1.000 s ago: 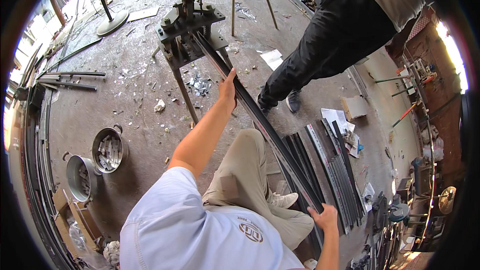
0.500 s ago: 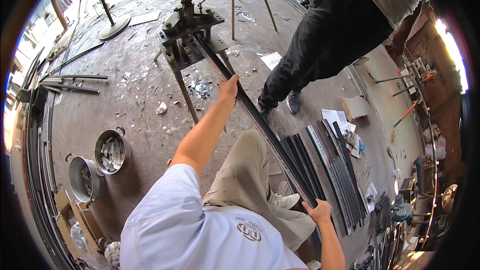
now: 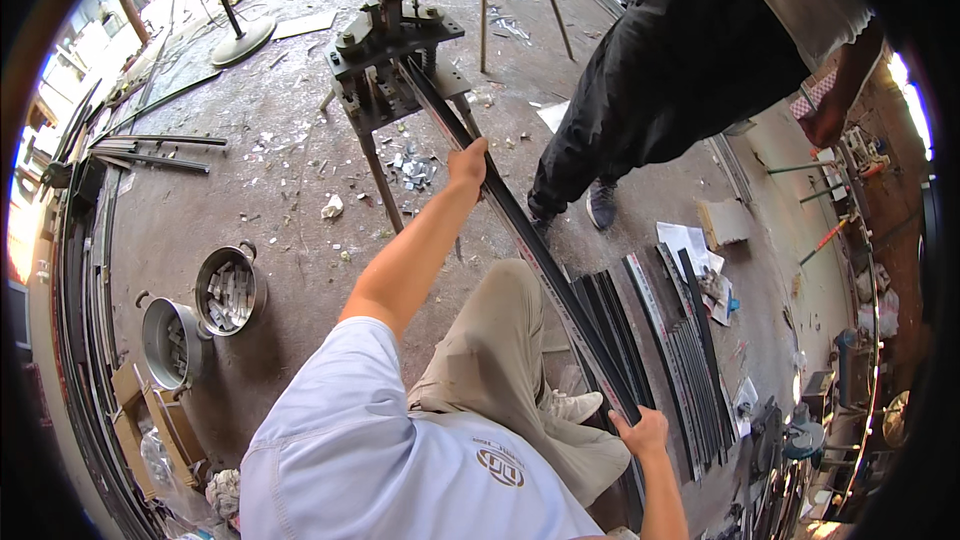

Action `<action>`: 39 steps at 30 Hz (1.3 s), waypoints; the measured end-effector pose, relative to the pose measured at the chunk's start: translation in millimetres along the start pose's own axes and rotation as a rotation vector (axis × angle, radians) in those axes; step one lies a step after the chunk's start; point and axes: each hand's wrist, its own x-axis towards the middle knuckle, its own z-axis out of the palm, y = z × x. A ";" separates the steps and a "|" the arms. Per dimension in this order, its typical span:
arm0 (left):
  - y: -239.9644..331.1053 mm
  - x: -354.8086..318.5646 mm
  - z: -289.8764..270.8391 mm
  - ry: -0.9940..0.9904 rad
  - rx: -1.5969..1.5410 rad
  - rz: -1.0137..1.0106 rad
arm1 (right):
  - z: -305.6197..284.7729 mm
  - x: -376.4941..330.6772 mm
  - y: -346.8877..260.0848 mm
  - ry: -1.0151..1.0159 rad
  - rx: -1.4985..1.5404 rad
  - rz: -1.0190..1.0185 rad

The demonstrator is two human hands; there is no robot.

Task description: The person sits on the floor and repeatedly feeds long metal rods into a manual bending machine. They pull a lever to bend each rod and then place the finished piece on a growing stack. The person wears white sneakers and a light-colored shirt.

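A long dark metal profile bar (image 3: 537, 253) slants from the upper middle down to the lower right. Its far end sits in a punch press (image 3: 392, 55) on metal legs. My left hand (image 3: 467, 166) is closed around the bar a short way from the press. Near its other end, my right hand (image 3: 641, 432) grips it, thumb on top. Beneath and to the right of the bar, several dark profile bars (image 3: 612, 325) lie side by side on the floor. The tip inside the press is hidden.
Another person in black trousers (image 3: 650, 90) stands right of the press. Two metal pots (image 3: 262, 302) with short metal pieces stand at left, near a cardboard box (image 3: 178, 430). Loose scraps (image 3: 412, 170) litter the floor. Long bars (image 3: 160, 152) lie at far left.
The whole view has shifted slightly, so the press and pots appear a little further right. Both hands keep their hold on the bar. The other person's arm shows more now.
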 end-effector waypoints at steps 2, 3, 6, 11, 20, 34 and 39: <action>-1.0 -7.6 4.5 0.075 0.051 0.061 | -4.0 -3.6 0.1 0.004 0.005 0.007; 0.1 -6.3 3.5 0.063 0.060 0.061 | -4.6 -4.8 0.0 0.005 0.006 0.007; -4.0 3.1 0.7 0.042 0.041 0.050 | 2.3 -0.6 7.3 0.039 -0.003 -0.024; -14.4 7.8 7.9 0.067 0.077 0.175 | 18.2 3.5 24.7 0.179 -0.037 -0.130; -14.9 13.0 5.9 0.026 0.132 0.062 | 14.9 3.4 20.2 0.102 0.008 -0.063; -21.5 27.5 -2.3 -0.062 -0.011 0.032 | 15.5 5.9 19.4 0.148 0.044 -0.132; -17.8 19.1 -0.2 -0.095 -0.092 0.021 | 14.7 3.7 18.0 0.171 0.070 -0.146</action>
